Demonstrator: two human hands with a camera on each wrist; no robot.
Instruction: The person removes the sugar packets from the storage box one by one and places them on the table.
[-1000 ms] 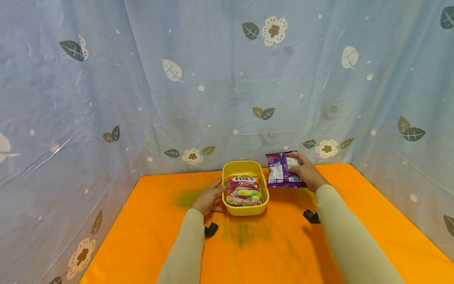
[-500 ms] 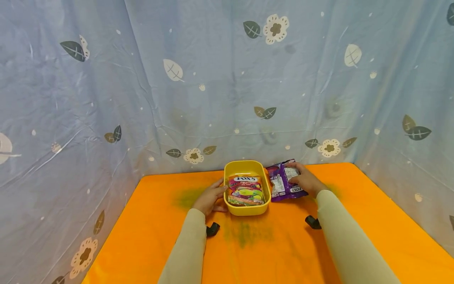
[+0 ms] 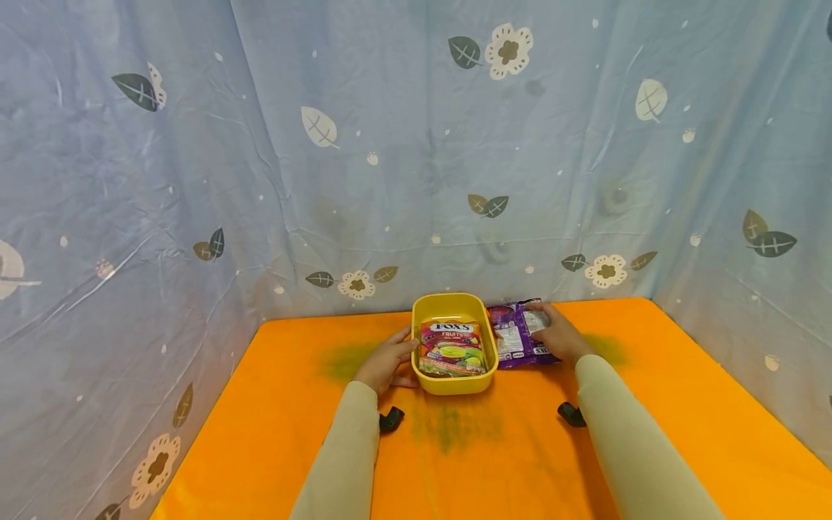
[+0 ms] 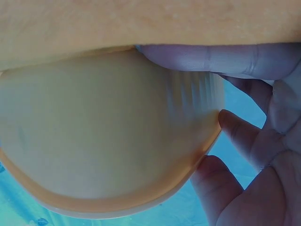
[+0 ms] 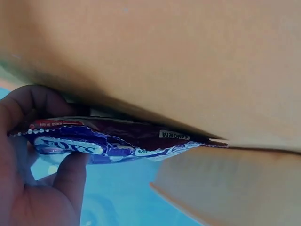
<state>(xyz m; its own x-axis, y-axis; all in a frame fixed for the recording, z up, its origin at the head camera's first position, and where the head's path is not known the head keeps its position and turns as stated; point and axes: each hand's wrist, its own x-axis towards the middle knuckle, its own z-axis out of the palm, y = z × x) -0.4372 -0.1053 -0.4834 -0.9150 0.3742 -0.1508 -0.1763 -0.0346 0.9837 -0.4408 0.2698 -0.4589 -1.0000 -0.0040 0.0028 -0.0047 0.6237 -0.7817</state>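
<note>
A yellow tub stands on the orange tabletop, holding a red-and-orange Fox's Fruits candy packet. My left hand rests against the tub's left side. In the left wrist view its fingertips touch the outer wall near the rim, with the thumb low along the table. To the tub's right, my right hand pinches a purple Fox's candy packet between thumb and fingers. That packet lies nearly flat, close over the table, its left end right beside the tub wall; its printed back faces up.
Blue curtains with leaf and flower prints rise behind the table and on both sides. Dark wrist-camera pieces sit by both forearms. Greenish stains mark the cloth in front of the tub.
My right hand has lowered the purple packet from a raised, tilted position down to the table beside the tub. My left hand and the tub have stayed put.
</note>
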